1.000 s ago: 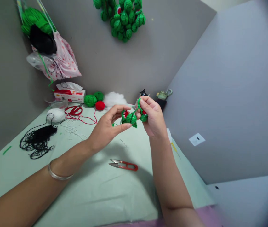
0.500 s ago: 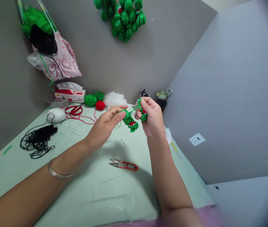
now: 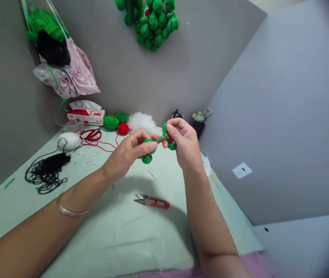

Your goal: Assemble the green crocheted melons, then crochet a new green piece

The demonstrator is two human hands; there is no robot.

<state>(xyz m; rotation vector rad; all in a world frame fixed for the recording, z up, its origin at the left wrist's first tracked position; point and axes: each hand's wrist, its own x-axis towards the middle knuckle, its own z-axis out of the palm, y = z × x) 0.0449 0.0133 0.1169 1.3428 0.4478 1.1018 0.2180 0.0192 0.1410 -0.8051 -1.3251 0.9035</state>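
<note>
L hand (image 3: 131,150): fingers closed on a green crochet piece (image 3: 147,159), part of it hanging below the thumb, some of it hidden by the hand. R hand (image 3: 186,144): fingers pinched round a green-&-red crochet piece (image 3: 172,145) — a bit of red shows by the fingertips, the rest partly covered. Green cord (image 3: 160,138) runs btwn the two. Both pieces are held up off the worktop (image 3: 109,239), approx. mid-view; hands v. close tog., can't tell if fingertips touch. Silver bracelet (image 3: 71,214) on L wrist.

On worktop below the hands: thin dark needle (image 3: 152,175), then red-handled snips (image 3: 149,204) nearer the person, blades apart & pointing L. Far L: tangle of black yarn (image 3: 50,166), w/ white yarn ball (image 3: 69,141) just behind. Along the back, L to R: tissue box (image 3: 86,117), green yarn balls (image 3: 111,122), red yarn ball (image 3: 123,129) w/ strand trailing fwd, fluffy white stuffing (image 3: 142,122). R edge: yellow-handled tool (image 3: 214,179), thin tip twd the person.

Up by the back wall: polka-dot bag (image 3: 81,73) hanging w/ green yarn at top; to its R — green crochet cluster (image 3: 155,29), cut off by top of view.
</note>
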